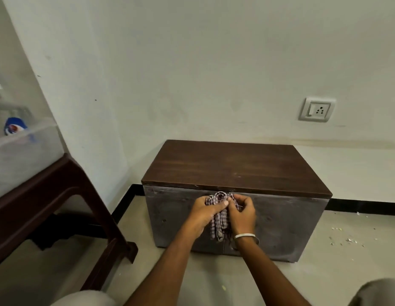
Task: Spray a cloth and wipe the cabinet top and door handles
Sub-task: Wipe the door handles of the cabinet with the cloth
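Both hands, my left hand (206, 212) and right hand (243, 214), are curled tight round the bunched checked cloth (220, 215) right up against the cabinet (280, 224) front, just under its top edge (234, 189), with bare floor (346, 250) open on the cabinet's right.
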